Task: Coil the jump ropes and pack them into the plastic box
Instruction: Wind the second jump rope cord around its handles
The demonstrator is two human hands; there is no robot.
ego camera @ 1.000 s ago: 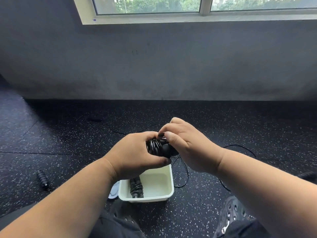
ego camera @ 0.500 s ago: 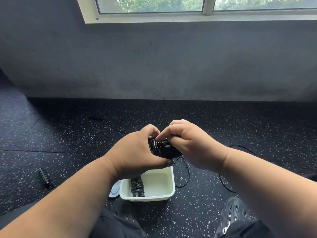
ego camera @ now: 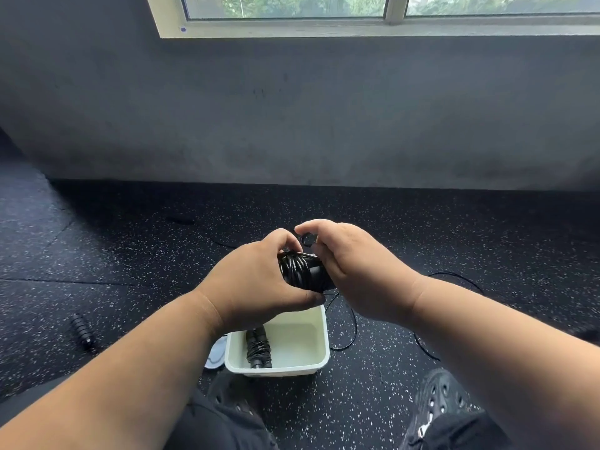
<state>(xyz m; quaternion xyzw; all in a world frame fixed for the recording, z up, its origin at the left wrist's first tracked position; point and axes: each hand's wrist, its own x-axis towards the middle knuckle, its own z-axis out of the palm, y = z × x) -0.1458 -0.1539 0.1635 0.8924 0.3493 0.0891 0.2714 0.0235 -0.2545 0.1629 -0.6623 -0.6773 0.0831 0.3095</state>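
- Wall (ego camera: 292, 118): dark grey, fills the upper view; window (ego camera: 357, 14) with pale frame along the top edge.
- Floor (ego camera: 130, 254): black rubber with white speckles, runs from the wall to the person's legs.
- Left hand (ego camera: 259, 280): raised above the box, grip curled tight round the left side of the bundle, thumb underneath.
- Right hand (ego camera: 357, 271): meets the left at the bundle; fingertips pinch a small loop of cord (ego camera: 306, 241) just above it. Grip closed on the cord.
- Box (ego camera: 321, 336): white plastic, on the floor directly below the hands, between the person's feet.
- Shoes (ego camera: 444, 397): dark, perforated, near edge of view, either side of the box.
- Bundle (ego camera: 302, 271): black jump rope wound round its handles, held in the air between both hands.
- Loose cord (ego camera: 352, 326): trails from the bundle to the floor right of the box, loops out to the right.
- Packed rope (ego camera: 258, 347): coiled, lying in the box's left half.
- Handle (ego camera: 82, 331): black, ribbed, on the floor well left of the box.
- Pale object (ego camera: 216, 354): touching the box's left wall; cannot tell what it is.
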